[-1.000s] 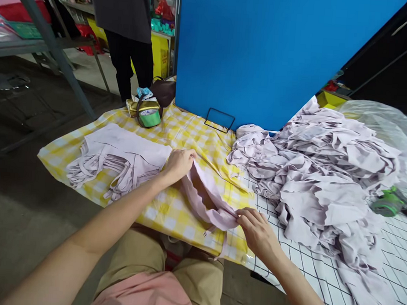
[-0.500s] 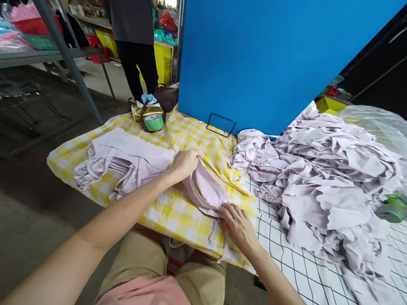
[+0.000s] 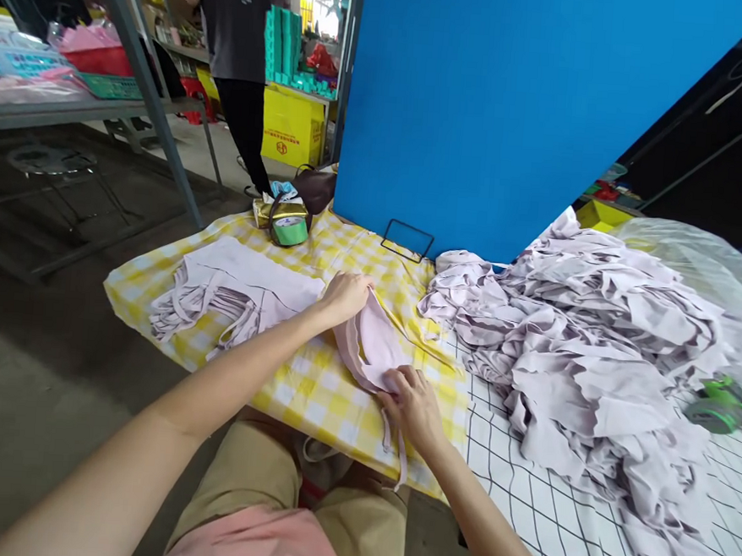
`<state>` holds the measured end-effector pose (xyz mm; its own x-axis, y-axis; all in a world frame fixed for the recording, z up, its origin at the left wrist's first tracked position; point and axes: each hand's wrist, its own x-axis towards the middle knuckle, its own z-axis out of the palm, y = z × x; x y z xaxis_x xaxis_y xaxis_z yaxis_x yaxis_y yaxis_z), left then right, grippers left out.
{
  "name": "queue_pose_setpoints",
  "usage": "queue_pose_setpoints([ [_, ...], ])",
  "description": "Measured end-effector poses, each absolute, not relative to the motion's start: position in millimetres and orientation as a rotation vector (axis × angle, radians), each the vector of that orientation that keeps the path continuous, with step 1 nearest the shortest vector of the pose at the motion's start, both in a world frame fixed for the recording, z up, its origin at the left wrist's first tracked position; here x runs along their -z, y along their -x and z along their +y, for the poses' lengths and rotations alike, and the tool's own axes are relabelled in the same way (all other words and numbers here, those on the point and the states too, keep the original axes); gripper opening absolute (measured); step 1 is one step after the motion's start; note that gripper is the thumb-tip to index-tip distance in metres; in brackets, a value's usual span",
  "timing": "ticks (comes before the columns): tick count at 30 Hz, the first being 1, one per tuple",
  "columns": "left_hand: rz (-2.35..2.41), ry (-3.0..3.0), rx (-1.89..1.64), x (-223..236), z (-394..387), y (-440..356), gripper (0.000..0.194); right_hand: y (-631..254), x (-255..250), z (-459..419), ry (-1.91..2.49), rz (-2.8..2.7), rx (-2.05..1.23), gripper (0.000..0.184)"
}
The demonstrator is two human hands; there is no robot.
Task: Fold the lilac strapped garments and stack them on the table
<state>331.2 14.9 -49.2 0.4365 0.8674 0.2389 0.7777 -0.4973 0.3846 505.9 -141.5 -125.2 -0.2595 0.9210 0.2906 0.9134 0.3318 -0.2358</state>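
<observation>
Piece found above the yellow cloth, between the stack at left and the loose pile at right; left hand has its fingers closed on the far end, right hand has its fingers gathered on the near end, straps trailing below. Step in hand judged to be straightening the piece between both hands; the next move appears to call for a firm hold at each end and straps free of tangles.
</observation>
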Motion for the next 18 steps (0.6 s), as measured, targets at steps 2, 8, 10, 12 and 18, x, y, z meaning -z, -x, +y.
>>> queue_pose_setpoints([
  [2,1.447,-2.481,-0.603,48,14,-329,0.033,-503,124,-136,1.619,-2.1,-0.151,0.014],
  [8,1.568,-2.425,-0.567,36,28,-315,0.033,-525,68,-140,1.533,-1.694,-0.526,0.019],
  [10,1.588,-2.395,-0.584,27,37,-312,0.033,-535,35,-146,1.485,-1.581,-0.638,0.024],
  [12,1.586,-2.366,-0.626,14,45,-309,0.032,-543,2,-153,1.487,-1.574,-0.652,0.026],
  [18,1.55,-2.289,-0.809,-40,39,-298,0.033,-557,-72,-173,1.644,-1.794,-0.37,0.028],
])
